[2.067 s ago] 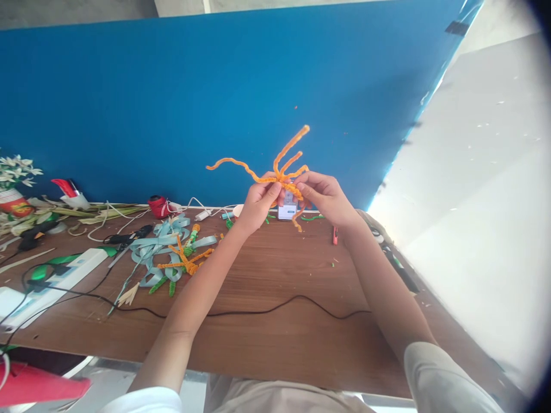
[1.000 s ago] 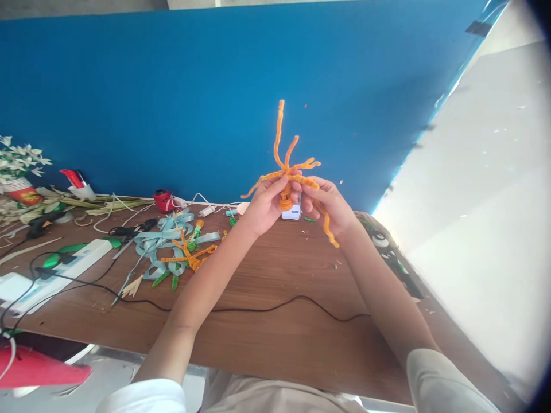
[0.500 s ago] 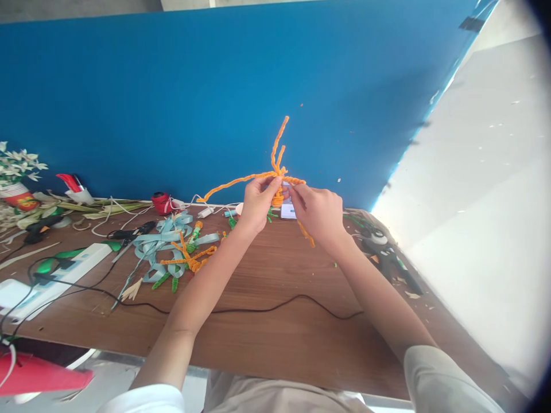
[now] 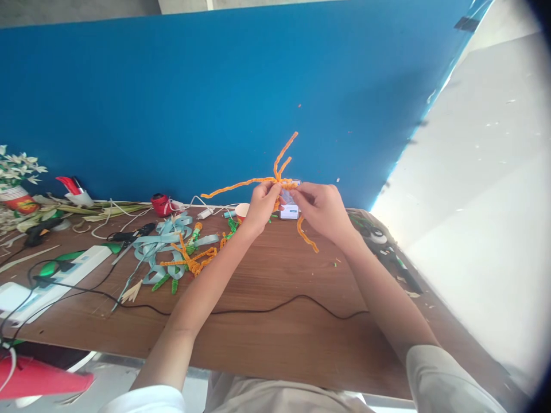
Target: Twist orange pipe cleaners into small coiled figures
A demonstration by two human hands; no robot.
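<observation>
Above the table, an orange pipe cleaner figure [image 4: 284,155] is held between both hands. Several fuzzy strands stick out from its middle: a long one to the left, two upward, and one hanging below my right hand. My left hand [image 4: 261,207] pinches the knotted middle between thumb and fingers. With thumb and forefinger, my right hand [image 4: 322,207] grips the strand on the right side. The lower wound part is mostly covered by my left fingers. Just behind the hands, a phone [image 4: 290,213] with a lit screen leans upright.
Light blue ribbon [image 4: 166,241] lies left with orange and green pipe cleaner pieces [image 4: 196,265]. Further left are a glue gun [image 4: 133,232] and a white power strip [image 4: 64,281]. A black cable [image 4: 267,311] crosses the table. Tools [image 4: 379,236] lie right; a blue partition [image 4: 215,103] stands behind.
The upward strands have tipped to the right and sit lower. My right fingers have shifted along the right strand, and the hanging end has swung slightly right. More of the phone shows.
</observation>
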